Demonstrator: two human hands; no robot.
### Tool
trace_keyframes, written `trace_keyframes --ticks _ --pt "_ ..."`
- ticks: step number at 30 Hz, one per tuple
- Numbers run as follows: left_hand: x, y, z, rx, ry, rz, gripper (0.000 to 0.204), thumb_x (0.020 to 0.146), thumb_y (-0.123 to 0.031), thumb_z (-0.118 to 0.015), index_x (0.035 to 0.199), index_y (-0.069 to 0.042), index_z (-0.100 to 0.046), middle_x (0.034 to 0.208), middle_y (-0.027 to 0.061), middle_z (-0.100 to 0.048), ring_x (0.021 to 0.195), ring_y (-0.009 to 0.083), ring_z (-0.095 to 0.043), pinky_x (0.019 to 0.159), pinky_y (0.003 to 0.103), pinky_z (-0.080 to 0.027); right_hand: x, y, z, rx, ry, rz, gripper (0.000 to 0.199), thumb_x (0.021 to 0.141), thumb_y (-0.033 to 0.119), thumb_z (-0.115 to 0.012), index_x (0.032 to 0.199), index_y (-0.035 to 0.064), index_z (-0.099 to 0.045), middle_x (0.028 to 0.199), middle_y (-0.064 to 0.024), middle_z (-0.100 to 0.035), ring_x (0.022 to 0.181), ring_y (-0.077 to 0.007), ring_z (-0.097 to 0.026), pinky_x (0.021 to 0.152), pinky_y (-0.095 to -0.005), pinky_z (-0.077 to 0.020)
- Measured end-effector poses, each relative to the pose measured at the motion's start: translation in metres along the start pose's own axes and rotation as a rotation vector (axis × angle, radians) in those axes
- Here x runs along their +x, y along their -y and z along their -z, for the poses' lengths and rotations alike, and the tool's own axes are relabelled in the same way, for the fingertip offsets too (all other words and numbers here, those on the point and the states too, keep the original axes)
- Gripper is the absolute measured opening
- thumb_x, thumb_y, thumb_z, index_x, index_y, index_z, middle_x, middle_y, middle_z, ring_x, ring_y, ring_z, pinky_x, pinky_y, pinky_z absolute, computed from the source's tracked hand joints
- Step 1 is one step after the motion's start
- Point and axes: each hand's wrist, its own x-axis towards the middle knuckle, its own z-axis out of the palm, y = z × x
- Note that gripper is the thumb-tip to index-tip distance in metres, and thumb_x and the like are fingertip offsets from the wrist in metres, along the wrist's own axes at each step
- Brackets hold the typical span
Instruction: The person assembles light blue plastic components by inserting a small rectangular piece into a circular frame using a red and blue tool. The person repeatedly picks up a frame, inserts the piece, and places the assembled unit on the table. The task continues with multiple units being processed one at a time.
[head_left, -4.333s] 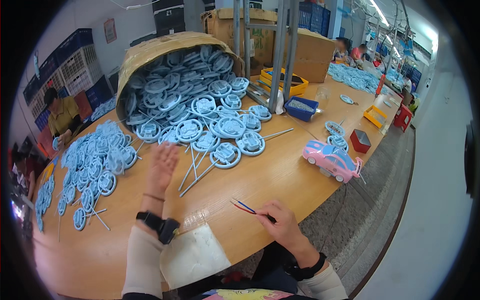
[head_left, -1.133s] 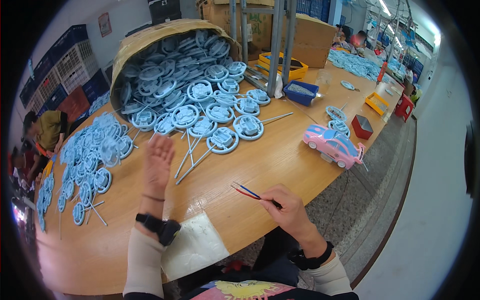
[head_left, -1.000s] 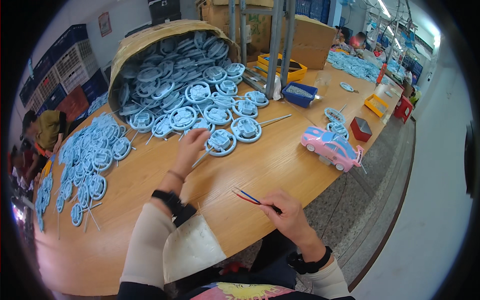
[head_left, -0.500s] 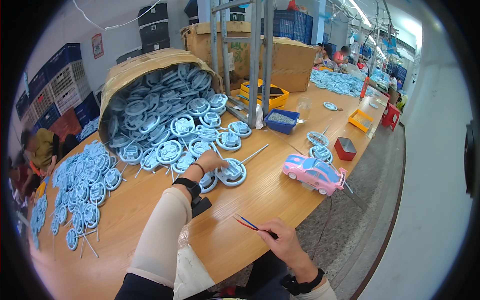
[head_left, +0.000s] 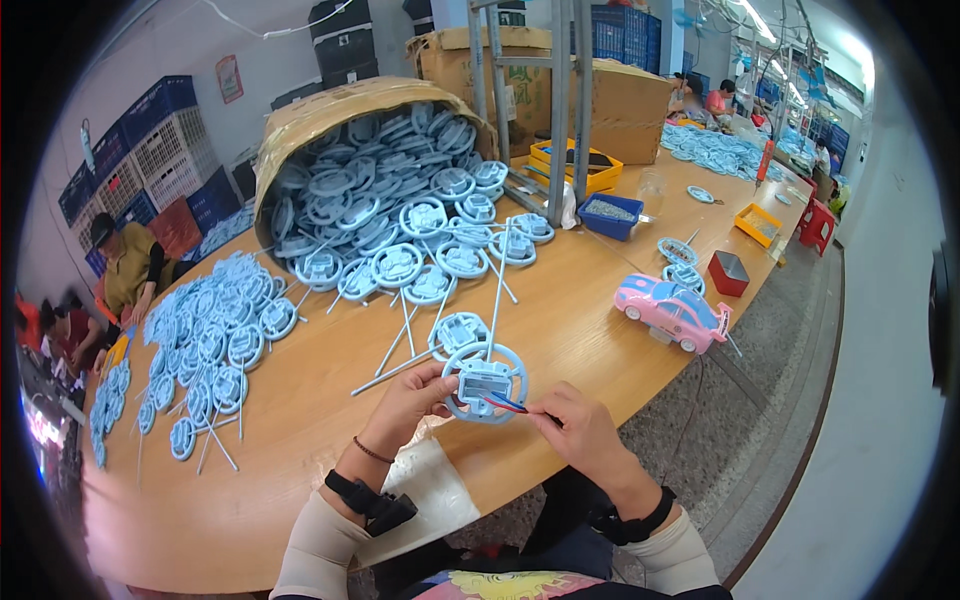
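Note:
My left hand grips the left rim of a light blue toy steering wheel. A thin rod sticks up from the wheel, and a boxy recess in its middle faces me. In my right hand, fingers pinched, is a cable with red and blue wires. The wire tips reach into the wheel's recess; whether they touch it I cannot tell. Just behind lies another blue steering wheel on the wooden table.
Many blue wheels spill from a tipped cardboard box, with a pile to the left. A pink toy car, red tin, blue tray of small parts and yellow tray stand right. A metal frame rises behind.
My left hand has taken a steering wheel from the table and brought it nearer to me. My right hand has moved the wires up to the wheel's recess. The view has shifted left.

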Motion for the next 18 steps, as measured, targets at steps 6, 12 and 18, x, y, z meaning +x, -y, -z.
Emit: trace_keyframes --ticks 6,12,18 --pt "-0.020 0.005 -0.006 -0.104 0.018 -0.022 0.027 0.089 -0.023 -0.056 0.105 -0.002 -0.060 0.087 0.0048 -0.064 0.075 0.0122 -0.062 0.070 0.025 -0.050 0.001 0.014 0.007 -0.013 0.050 0.069 0.010 0.075 0.005 -0.065 0.085 0.0047 -0.063 0.077 -0.0076 -0.057 0.063 -0.0222 -0.058 0.053 -0.0293 -0.0446" --pt "-0.024 0.007 -0.009 -0.279 0.076 0.063 0.027 0.089 -0.022 -0.056 0.105 -0.001 -0.059 0.090 0.0057 -0.064 0.078 0.0137 -0.062 0.075 0.029 -0.050 -0.001 0.018 0.013 -0.042 0.079 0.135 0.010 0.074 0.005 -0.066 0.084 0.0045 -0.063 0.079 -0.0063 -0.058 0.064 -0.0219 -0.059 0.054 -0.0292 -0.0455" --pt "-0.024 0.012 -0.008 -0.282 0.112 0.053 0.027 0.089 -0.022 -0.056 0.106 -0.002 -0.059 0.092 0.0046 -0.064 0.079 0.0136 -0.061 0.075 0.029 -0.050 -0.002 0.013 0.013 -0.006 0.127 0.163 0.010 0.073 0.006 -0.066 0.083 0.0063 -0.062 0.079 -0.0047 -0.057 0.066 -0.0230 -0.060 0.054 -0.0304 -0.0470"
